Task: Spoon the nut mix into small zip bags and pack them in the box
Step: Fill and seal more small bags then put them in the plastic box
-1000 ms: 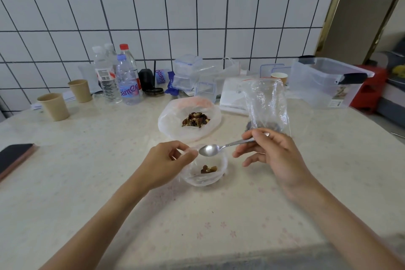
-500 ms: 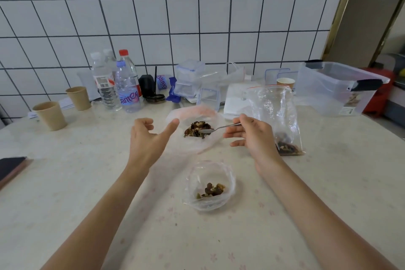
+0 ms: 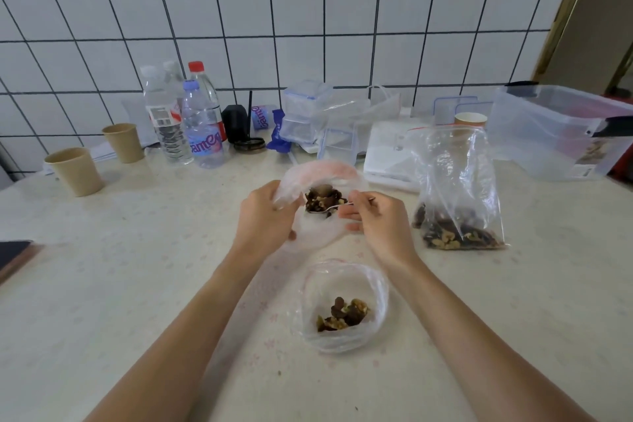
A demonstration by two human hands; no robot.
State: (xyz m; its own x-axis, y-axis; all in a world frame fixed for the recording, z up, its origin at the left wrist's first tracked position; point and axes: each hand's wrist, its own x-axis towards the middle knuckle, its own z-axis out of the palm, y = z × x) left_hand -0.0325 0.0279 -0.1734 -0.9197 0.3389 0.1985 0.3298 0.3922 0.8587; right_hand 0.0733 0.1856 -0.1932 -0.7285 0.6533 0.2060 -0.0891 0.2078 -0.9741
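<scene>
My left hand (image 3: 265, 223) grips the left rim of a large open plastic bag (image 3: 322, 171) that holds the nut mix (image 3: 322, 197). My right hand (image 3: 376, 219) pinches a metal spoon (image 3: 329, 208) whose bowl is dipped into those nuts. Nearer to me a small open zip bag (image 3: 342, 305) lies on the table with a little nut mix at its bottom. To the right a larger zip bag (image 3: 455, 188) stands upright with nuts in its base. A clear plastic box (image 3: 561, 134) sits at the far right.
Water bottles (image 3: 198, 123), two paper cups (image 3: 75, 171), small clear containers (image 3: 305, 113) and a white pad (image 3: 387, 154) line the tiled wall. A dark phone (image 3: 13, 255) lies at the left edge. The table front is bare around the small bag.
My left hand let go of the small bag, moved up and took the big bag's rim. My right hand carried the spoon from the small bag into the nut mix.
</scene>
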